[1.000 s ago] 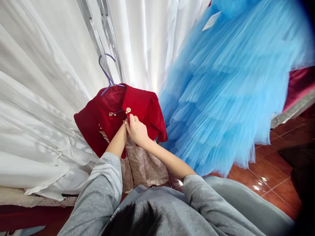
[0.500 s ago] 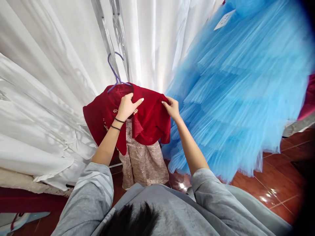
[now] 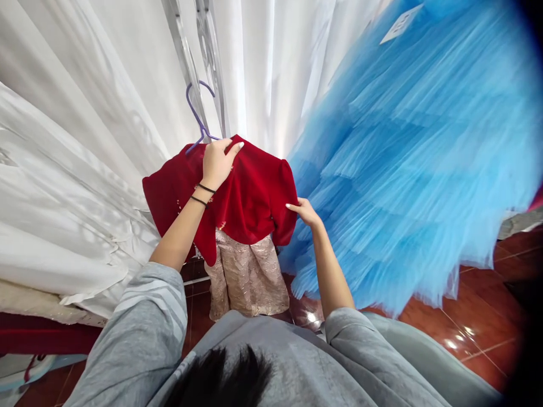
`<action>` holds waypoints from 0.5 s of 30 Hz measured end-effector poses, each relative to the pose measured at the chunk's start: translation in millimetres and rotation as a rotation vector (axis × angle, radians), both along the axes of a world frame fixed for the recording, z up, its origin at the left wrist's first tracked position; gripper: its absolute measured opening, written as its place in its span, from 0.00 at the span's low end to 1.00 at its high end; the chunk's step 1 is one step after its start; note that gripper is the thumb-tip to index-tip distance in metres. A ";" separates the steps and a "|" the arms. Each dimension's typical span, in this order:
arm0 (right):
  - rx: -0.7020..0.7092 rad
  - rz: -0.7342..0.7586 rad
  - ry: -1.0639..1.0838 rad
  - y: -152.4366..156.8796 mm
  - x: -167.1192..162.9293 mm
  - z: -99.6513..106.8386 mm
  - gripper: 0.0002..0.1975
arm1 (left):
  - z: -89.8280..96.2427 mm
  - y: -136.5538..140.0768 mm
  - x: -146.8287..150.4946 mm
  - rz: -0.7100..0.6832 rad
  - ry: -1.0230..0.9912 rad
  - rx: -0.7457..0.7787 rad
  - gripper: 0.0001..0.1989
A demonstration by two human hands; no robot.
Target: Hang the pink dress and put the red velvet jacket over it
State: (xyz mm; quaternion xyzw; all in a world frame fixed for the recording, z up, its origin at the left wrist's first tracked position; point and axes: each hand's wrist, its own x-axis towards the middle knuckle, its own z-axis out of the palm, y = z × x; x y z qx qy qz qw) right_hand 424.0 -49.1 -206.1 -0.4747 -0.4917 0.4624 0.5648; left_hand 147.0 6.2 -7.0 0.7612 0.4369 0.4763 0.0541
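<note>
A red velvet jacket [image 3: 258,192] with small beaded ornaments hangs on a purple hanger [image 3: 199,116] in front of me. Near its collar, my left hand [image 3: 218,161] grips the cloth between thumb and fingers. My right hand [image 3: 306,212] pinches the outer edge of the jacket's right-side sleeve, lower than the left hand. Below the jacket shows a shiny pinkish-gold skirt [image 3: 250,277] of brocade-like cloth, its upper part covered by the red velvet. The left hand hides part of the neckline.
A large layered blue tulle gown [image 3: 407,164] with a white tag [image 3: 401,24] fills the right side. White drapes [image 3: 85,113] hang behind and to the left. A metal stand [image 3: 212,68] bears the hanger, above a red tiled floor [image 3: 479,305].
My left hand has moved up toward the collar, drawing the jacket's front panel over. The right hand has slid down from the shoulder to the sleeve, which now hangs smoother.
</note>
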 end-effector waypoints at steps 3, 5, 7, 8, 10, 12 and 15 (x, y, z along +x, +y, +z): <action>-0.101 -0.142 0.097 -5.2 14.3 -14.9 0.22 | -3.0 3.3 6.4 -0.015 0.002 -0.041 0.20; -0.188 -0.351 0.066 -5.2 10.4 -29.5 0.16 | -12.2 7.9 9.1 0.020 0.027 -0.097 0.19; -0.294 -0.491 0.027 -9.8 -2.9 -49.7 0.09 | -21.2 9.0 9.0 0.059 0.039 -0.125 0.18; -0.347 -0.514 0.031 -14.1 -11.6 -60.7 0.07 | -23.6 7.4 8.0 0.069 0.043 -0.124 0.17; -0.457 -0.476 0.069 -23.0 -29.4 -80.8 0.07 | -21.6 0.6 5.5 0.070 0.055 -0.094 0.16; -0.556 -0.370 0.133 -26.3 -44.0 -93.9 0.13 | -12.0 -7.3 3.9 0.055 0.070 -0.040 0.16; -0.596 -0.233 0.243 -16.4 -56.4 -98.5 0.17 | 4.1 -9.7 3.9 0.020 0.108 0.060 0.20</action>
